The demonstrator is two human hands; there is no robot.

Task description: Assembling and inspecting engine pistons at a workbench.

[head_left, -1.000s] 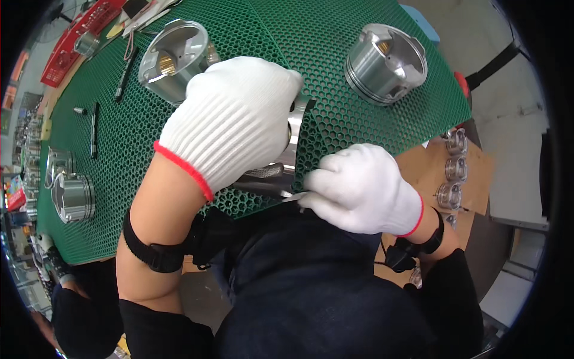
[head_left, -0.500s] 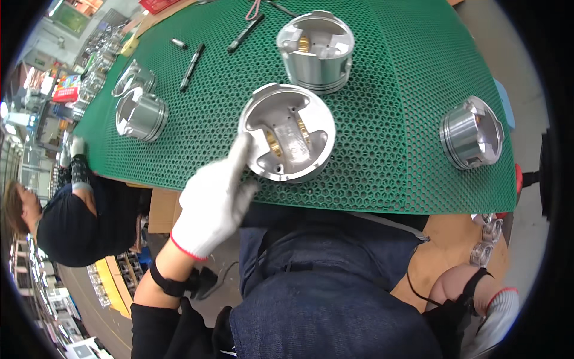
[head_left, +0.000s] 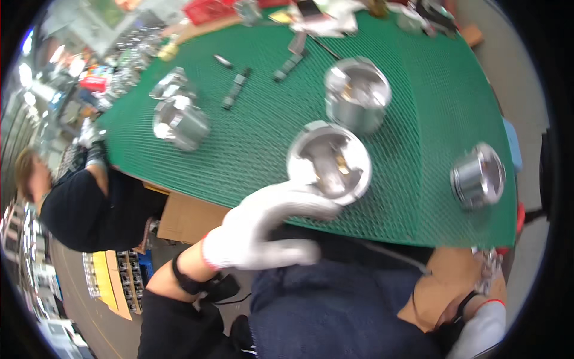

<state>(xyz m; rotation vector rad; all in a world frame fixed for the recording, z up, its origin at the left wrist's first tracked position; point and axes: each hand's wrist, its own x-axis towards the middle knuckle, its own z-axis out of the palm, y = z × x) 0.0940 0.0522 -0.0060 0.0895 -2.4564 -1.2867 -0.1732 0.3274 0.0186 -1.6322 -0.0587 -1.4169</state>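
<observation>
My left hand (head_left: 257,227), in a white knit glove with a red cuff edge, is at the table's front edge. Its fingers stretch across the near rim of a silver metal piston (head_left: 327,161), and the thumb stands well apart below them. Blur hides whether the fingertips touch the rim. The hollow side of that piston faces up, showing brass-coloured bushings inside. Just behind it stands a second piston (head_left: 357,105). My right hand (head_left: 481,332), gloved too, hangs low at the right beside a brown surface; its fingers cannot be made out.
A green perforated mat (head_left: 269,143) covers the table. More pistons lie at the left (head_left: 181,122) and right (head_left: 478,176). Dark markers (head_left: 237,88) lie near the back, with a red bin (head_left: 209,11) beyond. Another person (head_left: 89,206) works at the left.
My view has swung, so the table sits lower and further right. The left hand has gone from gripping the piston's left side to spreading out by its near rim. The right hand stays low.
</observation>
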